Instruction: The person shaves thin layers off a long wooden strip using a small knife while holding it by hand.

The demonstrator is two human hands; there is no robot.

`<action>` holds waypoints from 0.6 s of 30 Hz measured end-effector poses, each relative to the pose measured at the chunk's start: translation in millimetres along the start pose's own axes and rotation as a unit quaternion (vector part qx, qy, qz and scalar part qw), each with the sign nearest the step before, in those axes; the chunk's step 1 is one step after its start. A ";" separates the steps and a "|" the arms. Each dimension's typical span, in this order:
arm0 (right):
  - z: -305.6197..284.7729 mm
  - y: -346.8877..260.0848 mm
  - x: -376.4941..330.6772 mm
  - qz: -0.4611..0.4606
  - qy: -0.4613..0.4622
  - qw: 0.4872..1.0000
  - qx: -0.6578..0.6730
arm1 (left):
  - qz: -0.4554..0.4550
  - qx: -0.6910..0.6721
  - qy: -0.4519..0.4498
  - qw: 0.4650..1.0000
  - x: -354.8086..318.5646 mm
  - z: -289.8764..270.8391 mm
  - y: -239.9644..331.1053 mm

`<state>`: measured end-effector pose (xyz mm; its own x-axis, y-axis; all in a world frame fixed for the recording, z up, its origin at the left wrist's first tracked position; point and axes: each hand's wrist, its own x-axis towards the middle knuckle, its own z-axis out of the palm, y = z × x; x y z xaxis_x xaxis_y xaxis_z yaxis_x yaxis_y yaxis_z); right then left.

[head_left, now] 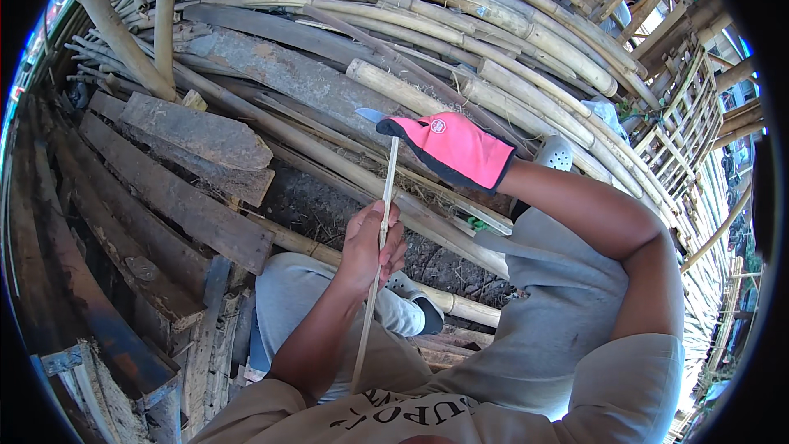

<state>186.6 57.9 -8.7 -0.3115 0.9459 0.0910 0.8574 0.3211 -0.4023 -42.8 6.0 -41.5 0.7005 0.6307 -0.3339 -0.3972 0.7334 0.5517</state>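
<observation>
A thin pale bamboo strip (374, 292) slants up from my lap. My bare left hand (371, 248) is closed round it at mid-length. On my right hand (460, 148) is a pink glove with dark edging, its fingers curled closed at the strip's upper end. A short knife blade (369, 115) juts out from the gloved fingers, pointing left. The knife's handle is hidden inside the glove. The blade sits just above the tip of the strip; whether the two touch I cannot tell.
Long bamboo poles (460, 0) lie stacked across the far side. Weathered wooden planks (197, 136) pile up on the left, near an upright bamboo post (165, 25). A woven bamboo lattice (678, 131) stands at the right. Below me, poles cross bare soil (308, 201).
</observation>
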 end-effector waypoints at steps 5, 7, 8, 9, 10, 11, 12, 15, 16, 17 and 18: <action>4.3 9.0 -7.7 0.103 -0.062 0.989 0.090 | -0.019 -0.006 0.001 1.000 2.0 1.2 -6.1; -6.3 -12.6 -5.9 0.160 -0.114 0.973 0.123 | -0.020 -0.012 0.004 1.000 2.8 -1.8 -6.2; -10.5 -24.0 -9.1 0.217 -0.162 0.951 0.151 | -0.014 -0.028 0.017 0.999 4.6 -2.5 -3.3; 17.0 -21.1 -19.9 0.073 -0.090 0.979 0.167 | -0.010 -0.045 0.026 0.999 8.2 -1.7 -1.8; 24.4 -2.8 -29.7 0.094 -0.092 0.979 0.157 | -0.011 -0.045 0.022 0.999 11.0 -0.5 -0.4; 8.5 -18.4 -21.5 0.109 -0.097 0.977 0.156 | -0.003 -0.057 0.005 0.998 9.9 -4.7 3.0; -7.1 -23.7 -16.0 0.108 -0.084 0.975 0.175 | 0.003 -0.070 -0.019 0.997 7.6 -4.4 4.9; -29.3 -4.2 2.3 0.055 -0.029 0.969 0.241 | -0.012 -0.030 -0.011 0.999 1.1 11.1 4.8; -28.3 -1.1 -1.0 0.054 -0.023 0.987 0.152 | -0.011 -0.032 -0.011 0.999 -0.1 11.7 3.7; -34.6 -13.3 -0.9 0.054 -0.015 0.997 0.060 | -0.013 -0.024 -0.010 1.000 -1.2 10.8 4.4; -29.9 -13.4 -4.8 0.054 -0.015 0.997 0.058 | -0.015 -0.015 -0.009 1.000 -2.2 10.5 4.2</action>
<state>188.9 50.5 23.6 -0.2329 0.9724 0.0146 0.8339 0.2074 -0.5115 -39.8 5.0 -30.5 0.7232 0.6034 -0.3359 -0.3931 0.7596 0.5181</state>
